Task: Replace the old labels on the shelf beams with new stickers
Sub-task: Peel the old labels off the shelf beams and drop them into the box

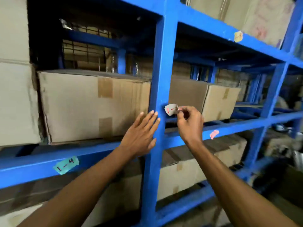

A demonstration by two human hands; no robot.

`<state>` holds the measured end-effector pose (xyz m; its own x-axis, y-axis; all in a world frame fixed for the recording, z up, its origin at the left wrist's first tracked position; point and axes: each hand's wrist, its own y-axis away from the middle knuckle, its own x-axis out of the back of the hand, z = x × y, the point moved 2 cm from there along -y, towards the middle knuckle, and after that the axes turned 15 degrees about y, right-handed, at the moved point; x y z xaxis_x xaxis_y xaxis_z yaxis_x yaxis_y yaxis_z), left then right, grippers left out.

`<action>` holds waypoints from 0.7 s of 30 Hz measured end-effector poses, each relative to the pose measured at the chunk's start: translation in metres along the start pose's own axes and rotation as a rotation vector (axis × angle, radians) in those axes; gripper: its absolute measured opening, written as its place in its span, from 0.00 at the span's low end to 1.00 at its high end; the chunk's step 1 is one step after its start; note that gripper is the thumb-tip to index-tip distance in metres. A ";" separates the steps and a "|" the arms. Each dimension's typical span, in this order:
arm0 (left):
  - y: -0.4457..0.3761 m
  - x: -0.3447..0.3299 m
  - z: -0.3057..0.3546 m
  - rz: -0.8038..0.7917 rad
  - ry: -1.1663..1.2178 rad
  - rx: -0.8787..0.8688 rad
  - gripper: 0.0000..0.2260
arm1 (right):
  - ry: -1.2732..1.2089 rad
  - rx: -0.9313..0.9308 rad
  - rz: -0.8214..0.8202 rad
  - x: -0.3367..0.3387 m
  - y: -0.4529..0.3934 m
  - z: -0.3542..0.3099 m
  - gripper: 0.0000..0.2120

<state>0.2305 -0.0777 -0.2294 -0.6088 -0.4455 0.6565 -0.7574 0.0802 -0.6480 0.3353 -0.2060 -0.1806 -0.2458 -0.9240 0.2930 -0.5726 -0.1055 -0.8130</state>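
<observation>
so the right hand (188, 122) is pinching a small white paper label with red marker writing (171, 109) between thumb and fingertips. the label sits at the right edge of the blue painted steel upright post (161, 89), just above the hand, and it curls away from the metal. can't tell if its far edge is touching the post or already free. the left hand (141, 136) is flat and relaxed, fingers straight, resting against the left face of the same post, holding nothing.

the relation that matters: the label is up and a bit left of the right hand, its long side running roughly across the post, so my guess is the pull or press goes sideways along that line. right hand is clearly the nearer one, left just steadies.

counts: two hands, and four labels in view. the white one in the pinch, a teal tape label with red writing (66, 165) on the lower left beam, a pink label (214, 134) on the beam to the right, and a yellowish label (238, 36) on the upper beam. cardboard boxes (91, 105) fill the shelves behind.
</observation>
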 end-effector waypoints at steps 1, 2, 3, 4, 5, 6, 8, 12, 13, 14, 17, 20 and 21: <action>0.004 -0.020 0.017 -0.050 -0.025 0.004 0.31 | 0.004 -0.019 -0.040 -0.004 0.011 0.022 0.09; 0.010 -0.037 0.029 -0.103 -0.058 0.017 0.31 | -0.001 -0.034 -0.073 -0.009 0.021 0.039 0.09; 0.017 -0.052 0.039 -0.145 -0.079 0.038 0.31 | -0.016 -0.055 -0.101 -0.014 0.031 0.055 0.09; 0.024 -0.068 0.049 -0.181 -0.091 0.069 0.32 | -0.035 -0.084 -0.135 -0.019 0.042 0.072 0.08; 0.031 -0.080 0.059 -0.214 -0.084 0.095 0.33 | -0.059 -0.118 -0.172 -0.024 0.053 0.088 0.08; 0.039 -0.093 0.071 -0.248 -0.068 0.123 0.34 | -0.074 -0.153 -0.211 -0.030 0.067 0.105 0.08; 0.054 -0.116 0.095 -0.321 -0.048 0.154 0.35 | -0.088 -0.221 -0.267 -0.043 0.099 0.136 0.07; 0.096 -0.157 0.136 -0.513 -0.006 0.208 0.35 | -0.052 -0.388 -0.439 -0.063 0.178 0.199 0.06; 0.108 -0.169 0.148 -0.579 0.011 0.203 0.34 | -0.013 -0.433 -0.514 -0.066 0.201 0.221 0.07; 0.118 -0.179 0.156 -0.645 0.015 0.206 0.34 | 0.023 -0.470 -0.581 -0.068 0.219 0.238 0.08; 0.142 -0.205 0.177 -0.783 0.044 0.238 0.34 | 0.124 -0.561 -0.706 -0.066 0.266 0.289 0.08; 0.159 -0.223 0.195 -0.863 0.056 0.273 0.35 | 0.241 -0.638 -0.845 -0.066 0.305 0.337 0.08; 0.166 -0.229 0.202 -0.892 0.055 0.276 0.35 | 0.306 -0.621 -0.912 -0.067 0.320 0.353 0.09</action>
<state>0.2917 -0.1425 -0.5658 0.1550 -0.1967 0.9681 -0.8716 -0.4886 0.0403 0.4444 -0.3079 -0.6382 0.3278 -0.4593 0.8256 -0.9019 -0.4122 0.1288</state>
